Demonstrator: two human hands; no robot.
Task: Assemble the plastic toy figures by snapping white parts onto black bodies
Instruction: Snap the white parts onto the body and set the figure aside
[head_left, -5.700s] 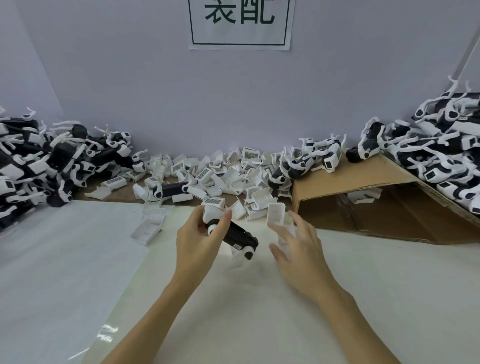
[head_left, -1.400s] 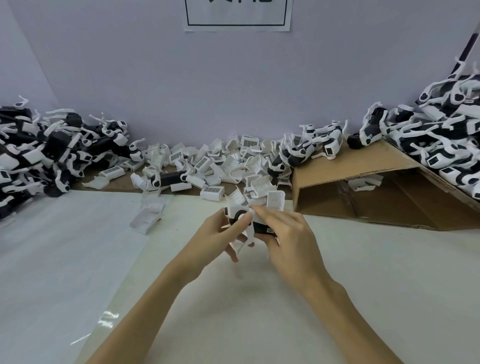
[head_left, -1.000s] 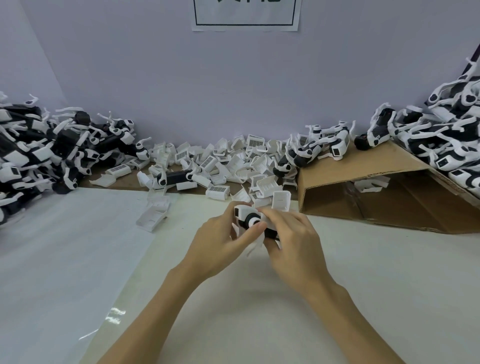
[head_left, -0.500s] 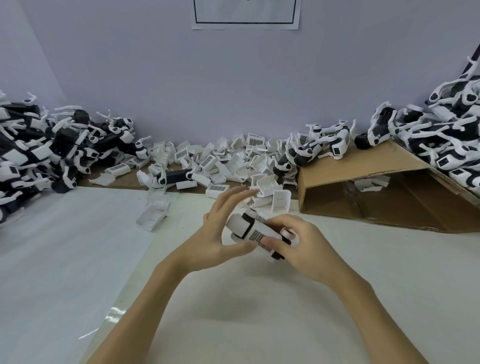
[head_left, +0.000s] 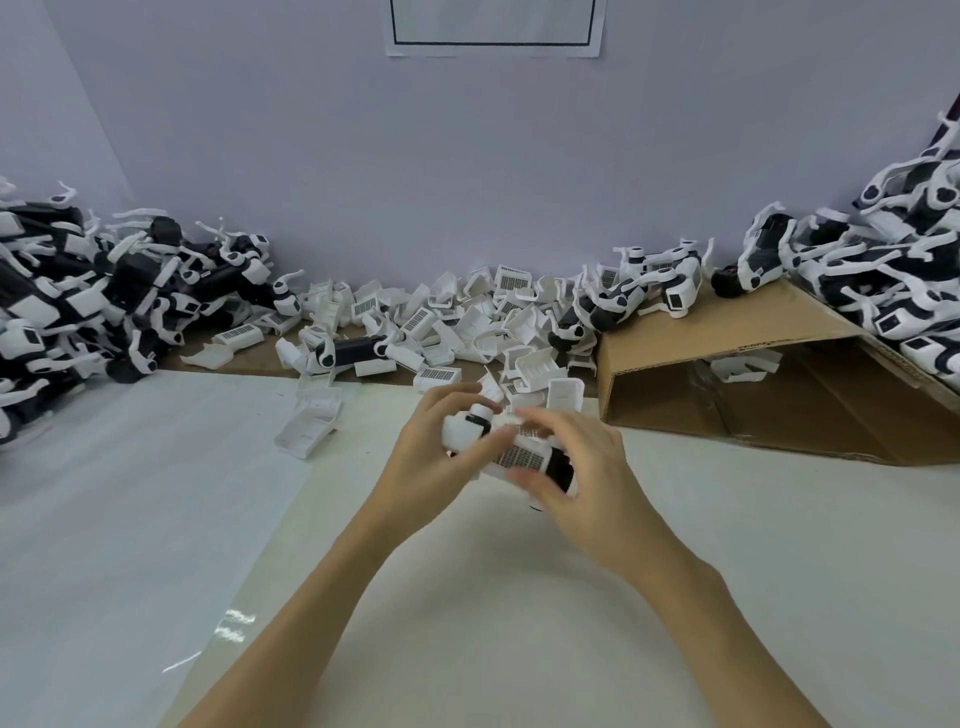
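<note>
Both hands hold one toy figure (head_left: 514, 451) just above the table, in the middle of the view. It is a black body with a white shell on top that has a dark grille. My left hand (head_left: 441, 462) grips its white left end, fingers curled over the top. My right hand (head_left: 582, 467) grips the black right end, thumb under and fingers over the shell. The hands hide much of the body.
Loose white shells (head_left: 467, 322) lie heaped along the back wall. A pile of black bodies (head_left: 93, 291) fills the left side. Figures (head_left: 883, 280) are stacked on a tilted cardboard box (head_left: 737, 332) at the right. One white shell (head_left: 309, 428) lies alone on the white mat.
The white shell went from my right hand onto the black body. Since half a second ago my left fingers have curled down over the figure and both hands have closed tighter on it.
</note>
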